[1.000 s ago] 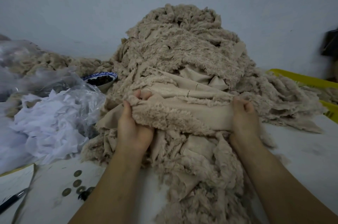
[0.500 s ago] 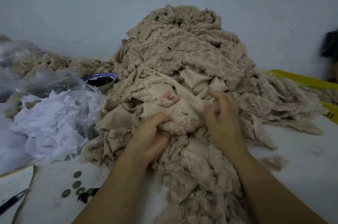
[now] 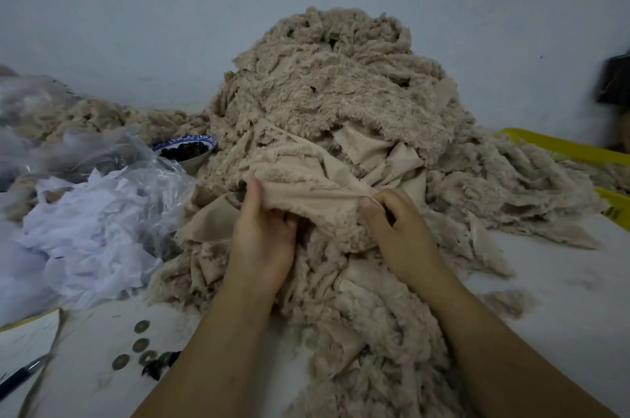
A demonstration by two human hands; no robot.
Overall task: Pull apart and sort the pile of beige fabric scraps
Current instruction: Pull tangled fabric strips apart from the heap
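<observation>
Beige fabric scraps point(image 3: 341, 103) rise in a tall fuzzy pile on the white table point(image 3: 562, 308), heaped against the far wall and spilling toward the near edge between both forearms. Both hands grip one scrap point(image 3: 306, 192) at the pile's near face, stretched taut between them. The left hand point(image 3: 260, 243) is palm down, thumb raised over the scrap's upper edge and fingers curled beneath, clamped on the cloth. The right hand point(image 3: 399, 233) pinches the other end, thumb pressed against bent fingers, knuckles turned up. Both forearms reach in from the near edge, angled inward. At left lies crumpled white material point(image 3: 85, 233) under clear plastic point(image 3: 102, 158), with a blue-rimmed bowl point(image 3: 185, 148) beyond it. Coins point(image 3: 139, 344) and a pen point(image 3: 20, 378) lie near left; a yellow bin point(image 3: 562, 148) sits far right
</observation>
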